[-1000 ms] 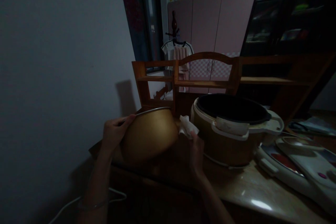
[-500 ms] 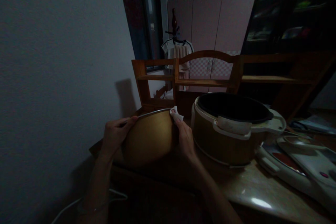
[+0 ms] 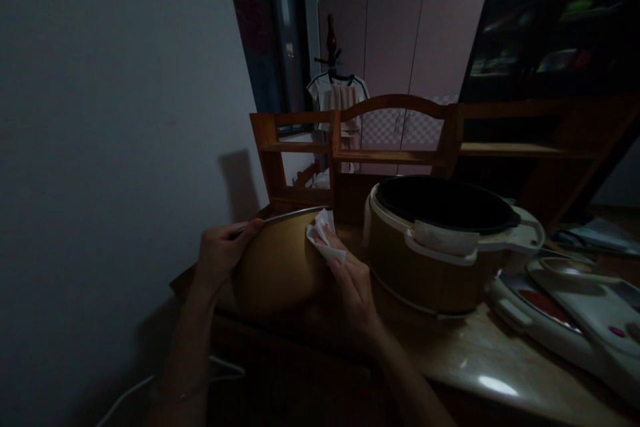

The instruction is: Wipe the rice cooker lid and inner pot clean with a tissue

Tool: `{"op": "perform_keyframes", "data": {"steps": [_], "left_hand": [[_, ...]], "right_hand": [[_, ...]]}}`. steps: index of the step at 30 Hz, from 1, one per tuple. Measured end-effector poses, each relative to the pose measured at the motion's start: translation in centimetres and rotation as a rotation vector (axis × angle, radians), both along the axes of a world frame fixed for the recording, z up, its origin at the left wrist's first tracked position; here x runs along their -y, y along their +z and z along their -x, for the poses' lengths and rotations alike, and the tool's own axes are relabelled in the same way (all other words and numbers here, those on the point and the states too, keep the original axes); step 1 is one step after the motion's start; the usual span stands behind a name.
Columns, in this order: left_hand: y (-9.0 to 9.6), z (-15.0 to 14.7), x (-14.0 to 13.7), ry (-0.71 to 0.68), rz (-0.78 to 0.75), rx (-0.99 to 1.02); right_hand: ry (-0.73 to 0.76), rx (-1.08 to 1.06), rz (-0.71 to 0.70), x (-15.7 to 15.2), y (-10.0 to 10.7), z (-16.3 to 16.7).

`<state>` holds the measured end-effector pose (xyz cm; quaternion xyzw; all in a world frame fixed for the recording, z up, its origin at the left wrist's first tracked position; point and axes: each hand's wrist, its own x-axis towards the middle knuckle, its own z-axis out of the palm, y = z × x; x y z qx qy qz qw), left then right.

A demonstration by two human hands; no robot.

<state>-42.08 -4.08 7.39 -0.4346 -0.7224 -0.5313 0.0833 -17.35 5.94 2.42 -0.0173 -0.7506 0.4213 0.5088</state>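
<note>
Fingers (image 3: 250, 229) of the left hand (image 3: 217, 257) are closed over the rim of a gold pot (image 3: 280, 267), tilted at the table's left end; whether it rests there, I can't tell. The right hand (image 3: 356, 287), fingers bent, presses a white tissue (image 3: 324, 250) to its side. The glossy table (image 3: 440, 347) catches a glare, a cooker (image 3: 420, 273) standing on it. Wooden shelves (image 3: 395, 159) rise behind, before pink cupboards (image 3: 390, 47).

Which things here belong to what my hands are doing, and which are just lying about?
In use:
gold pot, rim in left hand
white tissue, held against the pot by right hand

Just around:
cooker body
pale lid-like part
hanging clothes
white cord
</note>
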Motion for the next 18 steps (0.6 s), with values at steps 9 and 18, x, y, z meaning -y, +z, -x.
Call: {"op": "perform_keyframes", "data": {"steps": [9, 18], "left_hand": [[-0.3, 0.7, 0.7, 0.031, -0.001, 0.018], [-0.6, 0.0, 0.4, 0.006, 0.031, 0.006]], "right_hand": [[-0.304, -0.239, 0.356, -0.6, -2.7, -0.3], [-0.269, -0.129, 0.627, -1.7, -1.4, 3.2]]}}
